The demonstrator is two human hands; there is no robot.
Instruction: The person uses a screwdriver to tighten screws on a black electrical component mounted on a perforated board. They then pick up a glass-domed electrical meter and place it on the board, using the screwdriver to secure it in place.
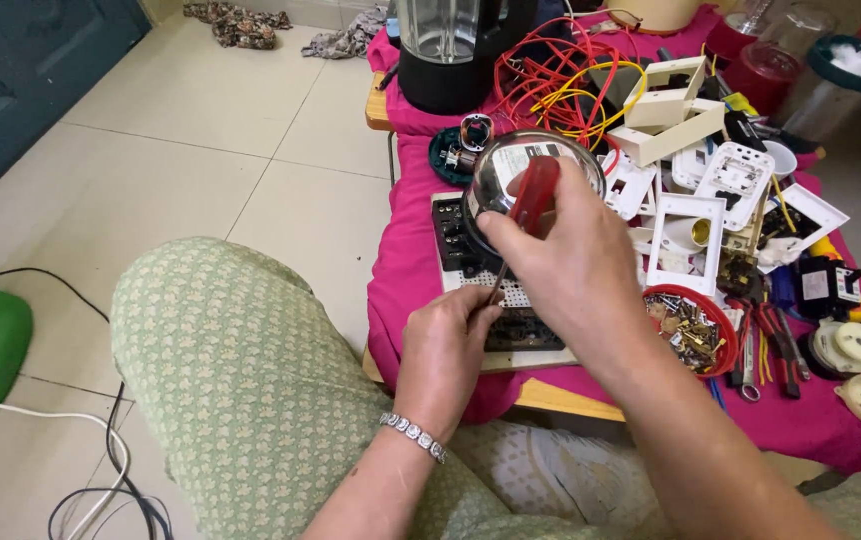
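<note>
My right hand [576, 265] grips a screwdriver with a red handle [533, 193], its shaft slanting down toward my left hand. My left hand [448, 345], with a silver bracelet on the wrist, pinches the shaft near its tip, over a white perforated board [513, 293] with black parts on it. A round shiny metal dome with a glass face [511, 170] stands on that board just behind the hands. All this rests on a low table under a pink cloth [406, 265].
A red bowl of small metal parts [693, 325], pliers [776, 345], white switch plates [686, 235], red and yellow wires [561, 85] and a black blender base [446, 75] crowd the table. My green-patterned knee [241, 360] is left of it; cables lie on the tiled floor.
</note>
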